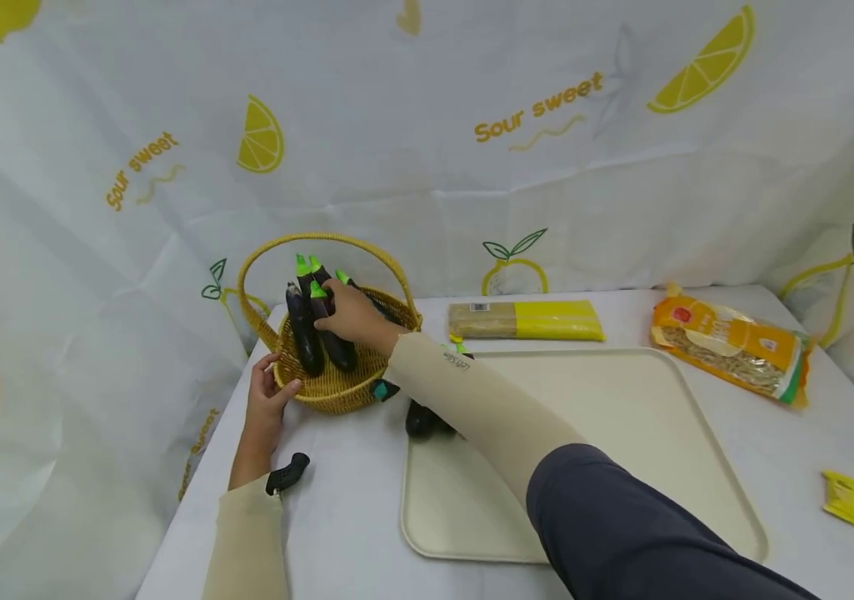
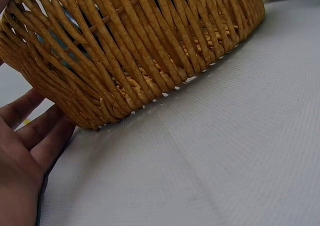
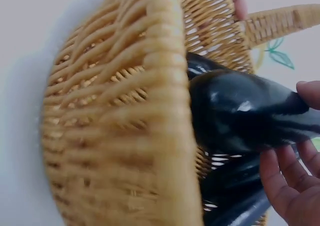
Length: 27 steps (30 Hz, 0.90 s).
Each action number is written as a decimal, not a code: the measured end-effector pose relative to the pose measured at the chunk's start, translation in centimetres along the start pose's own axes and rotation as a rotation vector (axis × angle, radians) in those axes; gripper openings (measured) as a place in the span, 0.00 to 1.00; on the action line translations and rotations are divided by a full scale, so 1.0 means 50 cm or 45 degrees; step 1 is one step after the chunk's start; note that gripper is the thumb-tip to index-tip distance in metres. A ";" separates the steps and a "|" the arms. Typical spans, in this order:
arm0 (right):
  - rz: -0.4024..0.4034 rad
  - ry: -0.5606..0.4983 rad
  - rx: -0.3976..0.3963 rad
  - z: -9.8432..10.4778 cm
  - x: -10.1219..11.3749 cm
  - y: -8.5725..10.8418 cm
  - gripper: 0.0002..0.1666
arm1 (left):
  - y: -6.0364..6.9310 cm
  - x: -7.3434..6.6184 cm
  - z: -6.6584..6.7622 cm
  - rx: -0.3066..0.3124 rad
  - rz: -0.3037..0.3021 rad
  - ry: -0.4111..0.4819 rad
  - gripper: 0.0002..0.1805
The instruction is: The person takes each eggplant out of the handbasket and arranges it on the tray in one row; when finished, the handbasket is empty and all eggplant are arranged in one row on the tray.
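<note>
At the far left a white cloth [image 1: 82,333] hangs, printed with yellow lemon slices and the words "Sour sweet", and it runs on behind the whole desk [image 1: 344,508]. Next comes the person's left grip [image 1: 265,404], coming out of a beige sleeve [image 1: 247,537] with a black device [image 1: 287,473] at the wrist; it holds the left side of a wicker basket [image 1: 337,404], its fingers against the woven wall. The basket stands on the desk with its tall handle arching above it. Inside, at the left, leans a dark eggplant [image 1: 301,333] with a greyish stem end; just right of it is another, the held eggplant [image 1: 342,354], with a bright green cap. The right grip [image 1: 359,318] is clasped on this one near its narrow end, thumb on one side and fingers on the other, while its broad end sits within the basket. More green-capped eggplants stand behind. Further right, dark eggplants [image 1: 419,419] lie at the left edge of a cream tray [image 1: 651,433], partly hidden by the right forearm in its beige and navy sleeves. Beyond the tray's back edge lies a long yellow packet [image 1: 557,320]; off its back right corner lies an orange bag [image 1: 730,346] with a clear window, and nearer the front, at the far right, a small yellow sachet [image 1: 844,498].
</note>
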State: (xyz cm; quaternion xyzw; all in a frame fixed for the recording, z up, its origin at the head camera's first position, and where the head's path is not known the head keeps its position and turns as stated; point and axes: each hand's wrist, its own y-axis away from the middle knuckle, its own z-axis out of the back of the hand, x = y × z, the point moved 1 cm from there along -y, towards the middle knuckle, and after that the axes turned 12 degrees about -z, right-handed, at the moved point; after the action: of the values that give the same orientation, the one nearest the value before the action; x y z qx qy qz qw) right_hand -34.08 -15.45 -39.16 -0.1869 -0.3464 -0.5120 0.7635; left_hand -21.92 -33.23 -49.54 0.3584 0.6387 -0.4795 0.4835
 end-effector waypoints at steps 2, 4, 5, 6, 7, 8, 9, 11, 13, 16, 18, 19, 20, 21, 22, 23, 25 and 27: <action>0.028 -0.050 -0.023 0.020 -0.002 0.011 0.43 | -0.003 -0.002 0.000 0.001 -0.006 -0.002 0.33; 0.056 -0.103 -0.044 0.040 -0.004 0.026 0.43 | -0.004 -0.004 -0.001 0.005 -0.005 -0.008 0.33; 0.068 -0.124 -0.050 0.050 -0.005 0.035 0.43 | -0.005 -0.004 -0.001 0.004 -0.003 -0.012 0.34; 0.082 -0.148 -0.055 0.059 -0.006 0.044 0.43 | -0.005 -0.005 -0.002 0.005 -0.002 -0.013 0.34; 0.099 -0.163 -0.058 0.068 -0.007 0.054 0.42 | -0.005 -0.005 -0.003 0.005 0.005 -0.014 0.34; 0.109 -0.178 -0.056 0.076 -0.009 0.064 0.42 | -0.005 -0.004 -0.003 0.005 0.013 -0.019 0.35; 0.119 -0.180 -0.052 0.083 -0.012 0.074 0.42 | -0.003 -0.004 -0.004 0.004 0.016 -0.022 0.35; 0.137 -0.178 -0.043 0.093 -0.021 0.095 0.42 | 0.001 -0.004 -0.006 -0.005 0.022 -0.022 0.35; 0.152 -0.182 -0.033 0.100 -0.030 0.117 0.42 | 0.004 -0.004 -0.006 -0.012 0.031 -0.014 0.34; 0.166 -0.198 -0.033 0.109 -0.047 0.145 0.41 | 0.005 -0.005 -0.004 -0.019 0.024 0.024 0.34; 0.185 -0.219 -0.047 0.119 -0.058 0.160 0.40 | 0.004 -0.003 0.000 -0.026 0.021 0.047 0.34; 0.192 -0.234 -0.054 0.124 -0.064 0.165 0.39 | 0.003 -0.003 0.001 -0.028 0.014 0.057 0.34; 0.196 -0.242 -0.067 0.130 -0.072 0.170 0.39 | 0.003 -0.003 0.002 -0.028 0.006 0.066 0.34; 0.196 -0.254 -0.080 0.136 -0.080 0.174 0.38 | 0.003 -0.003 0.003 -0.028 0.002 0.066 0.34; 0.191 -0.267 -0.094 0.143 -0.090 0.178 0.38 | 0.003 -0.003 0.002 -0.024 -0.006 0.067 0.34; 0.177 -0.274 -0.111 0.150 -0.100 0.182 0.37 | 0.004 -0.004 0.001 -0.022 -0.014 0.068 0.34; 0.135 -0.294 -0.137 0.165 -0.126 0.189 0.37 | 0.006 -0.005 -0.003 -0.006 -0.036 0.069 0.34; 0.085 -0.314 -0.162 0.180 -0.155 0.196 0.38 | 0.006 -0.004 -0.004 0.004 -0.058 0.058 0.33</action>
State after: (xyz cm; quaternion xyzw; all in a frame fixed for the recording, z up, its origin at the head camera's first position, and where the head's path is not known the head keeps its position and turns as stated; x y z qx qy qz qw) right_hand -30.00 -0.68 -37.85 -0.3079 -0.3982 -0.4803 0.7183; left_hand -21.64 -32.95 -49.41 0.3556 0.6567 -0.4831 0.4571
